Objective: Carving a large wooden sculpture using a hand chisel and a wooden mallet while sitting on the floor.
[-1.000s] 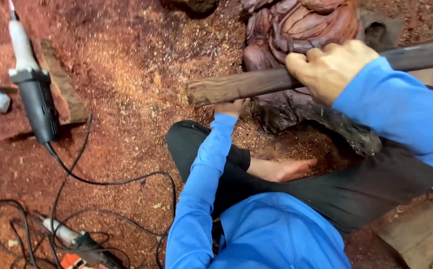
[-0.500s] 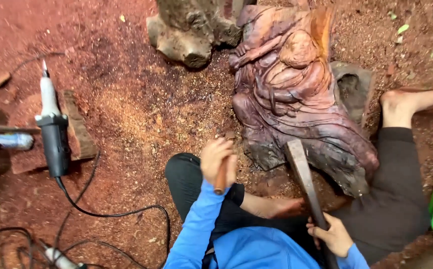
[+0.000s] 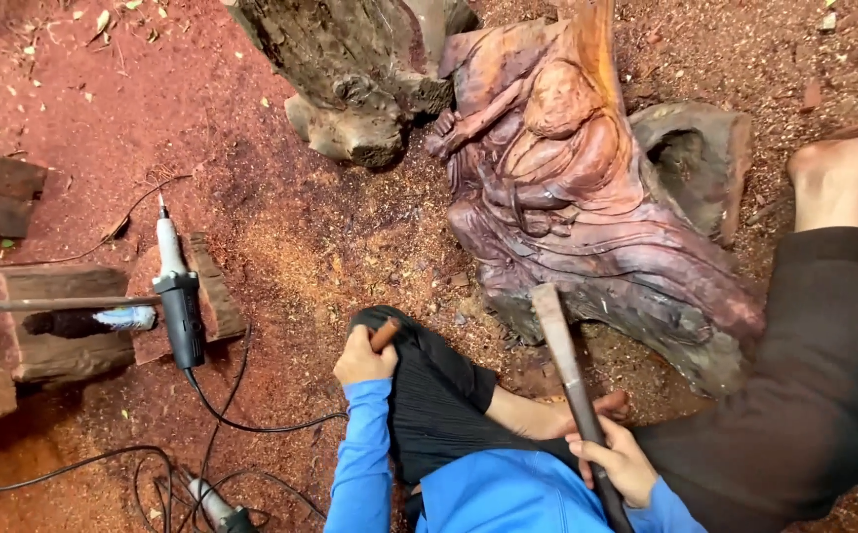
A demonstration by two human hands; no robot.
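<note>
Wooden mallet (image 3: 565, 370), long, worn, in rt hand (image 3: 619, 464)

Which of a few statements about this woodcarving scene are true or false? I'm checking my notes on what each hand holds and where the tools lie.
1. The right hand holds a long wooden mallet. True.
2. The left hand is empty. False: it is closed on a small wooden-handled tool, resting at the knee.
3. The rotary grinder lies on the ground to the person's left, untouched. True.
4. The carved wood sculpture is painted blue. False: it is reddish-brown.
5. The person wears shoes. False: the foot is bare.
</note>
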